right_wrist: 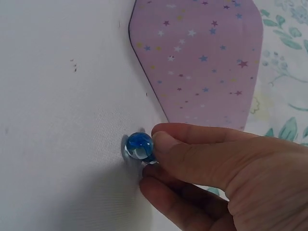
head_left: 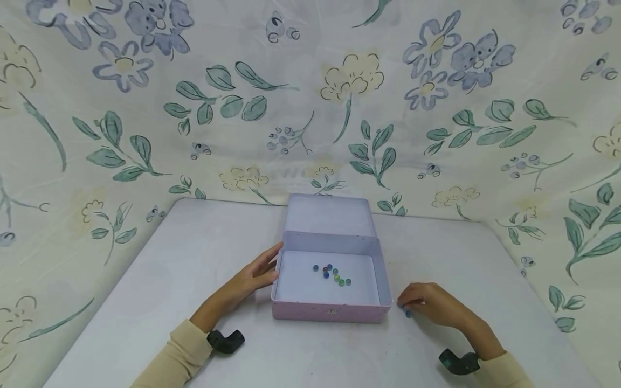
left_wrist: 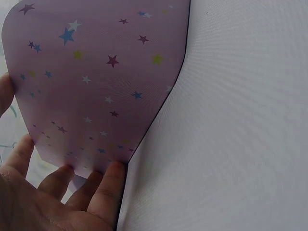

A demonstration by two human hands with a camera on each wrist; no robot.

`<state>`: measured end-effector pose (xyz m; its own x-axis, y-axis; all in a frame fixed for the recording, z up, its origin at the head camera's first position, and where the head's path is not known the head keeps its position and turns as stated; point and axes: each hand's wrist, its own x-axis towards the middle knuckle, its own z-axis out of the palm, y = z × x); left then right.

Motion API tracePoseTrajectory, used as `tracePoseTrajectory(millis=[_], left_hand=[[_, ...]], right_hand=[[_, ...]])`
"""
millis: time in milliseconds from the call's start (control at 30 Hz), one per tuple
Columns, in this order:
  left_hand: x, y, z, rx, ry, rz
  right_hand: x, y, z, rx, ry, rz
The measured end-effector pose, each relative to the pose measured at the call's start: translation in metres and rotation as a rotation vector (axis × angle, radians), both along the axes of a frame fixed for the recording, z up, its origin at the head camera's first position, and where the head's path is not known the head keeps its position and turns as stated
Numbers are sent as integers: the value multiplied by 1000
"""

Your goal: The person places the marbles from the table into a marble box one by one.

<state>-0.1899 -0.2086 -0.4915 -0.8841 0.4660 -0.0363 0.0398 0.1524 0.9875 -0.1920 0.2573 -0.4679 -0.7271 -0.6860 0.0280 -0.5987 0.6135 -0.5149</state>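
Note:
A pink tin box point(head_left: 310, 312) with a star pattern stands on the table with its hinged lid point(head_left: 330, 215) tipped back. Several small glass marbles point(head_left: 326, 275), blue and green, lie inside on its white floor. Against the box's left side rest the spread fingers of my left hand point(head_left: 257, 276). Right of the box, my right hand point(head_left: 434, 303) is down at the tabletop, its thumb and fingers pinching at a blue marble partly hidden by them. Another blue and clear marble point(right_wrist: 139, 146) lies right beside those fingertips.
The white table point(head_left: 213, 237) reaches back to a floral cloth point(head_left: 301, 108) hanging behind and along the sides. A black wrist device point(head_left: 226, 341) is on the left forearm, and a similar one point(head_left: 459, 362) is on the right.

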Motion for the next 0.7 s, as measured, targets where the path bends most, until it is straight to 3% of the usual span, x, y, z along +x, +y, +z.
tracePoseTrajectory(millis=[300,700], left_hand=[[0,0,-2,-18,17,11],[0,1,0,-17,18,7]], right_hand=[[1,-1,0,3,49,11],[2,-2,0,7,44,-27]])
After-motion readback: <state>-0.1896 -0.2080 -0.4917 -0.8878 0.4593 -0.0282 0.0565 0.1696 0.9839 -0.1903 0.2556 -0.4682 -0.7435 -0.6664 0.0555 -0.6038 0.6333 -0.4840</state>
